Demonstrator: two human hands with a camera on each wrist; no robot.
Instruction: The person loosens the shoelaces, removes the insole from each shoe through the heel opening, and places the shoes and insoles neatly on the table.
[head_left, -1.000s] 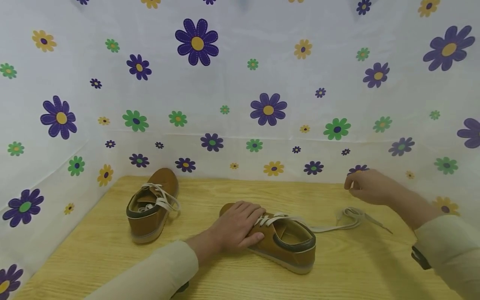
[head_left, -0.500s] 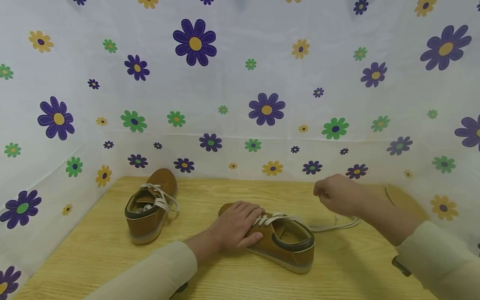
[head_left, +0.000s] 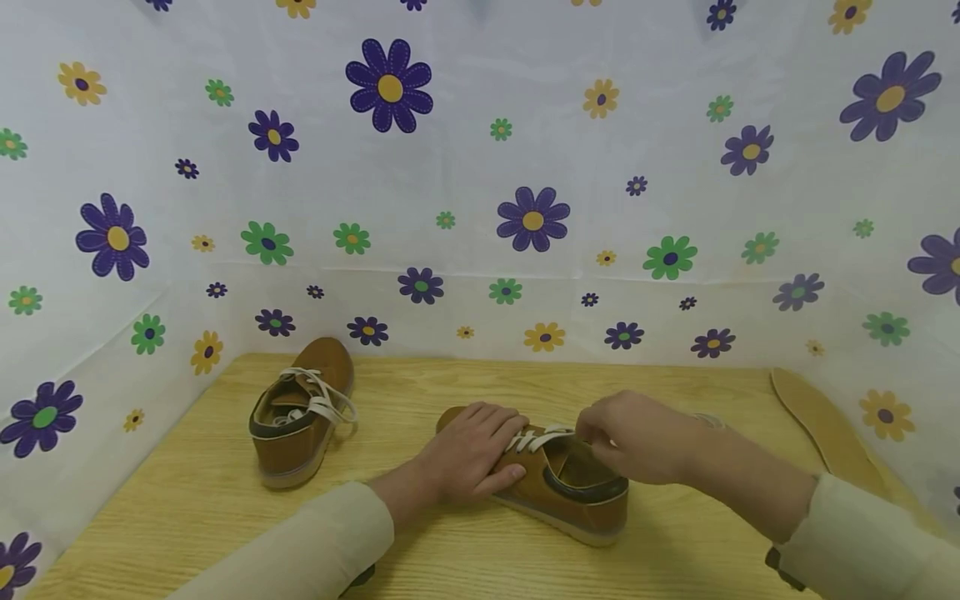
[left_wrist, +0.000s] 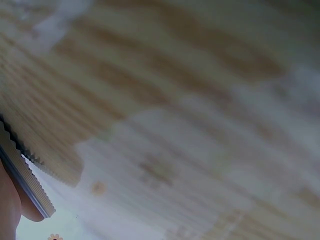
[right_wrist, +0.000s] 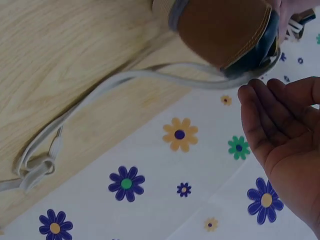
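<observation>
A brown lace-up shoe [head_left: 592, 521] lies with its heel to the near right in the head view. My left hand [head_left: 472, 454] grips its toe, fingers over the top and thumb along the near side. The left wrist view shows only the ribbed sole edge [left_wrist: 27, 172] and a bit of that hand. Over the shoe's opening, my right hand [head_left: 645, 437] has its fingers loosely bent beside the laces. In the right wrist view its fingertips are close to the pale loose lace [right_wrist: 135, 75]; whether they touch it is unclear. My right arm hides most of that lace in the head view.
A second brown shoe [head_left: 288, 454] with tied white laces stands at the left. A long tan insole-shaped piece [head_left: 817, 417] lies at the table's right edge. Flower-printed white sheeting [head_left: 450, 167] rises behind the wooden table [head_left: 420, 558] and at its sides.
My right hand has moved left and down from the far right to the shoe's opening, uncovering the tan insole-shaped piece. My left hand and both shoes stay where they were.
</observation>
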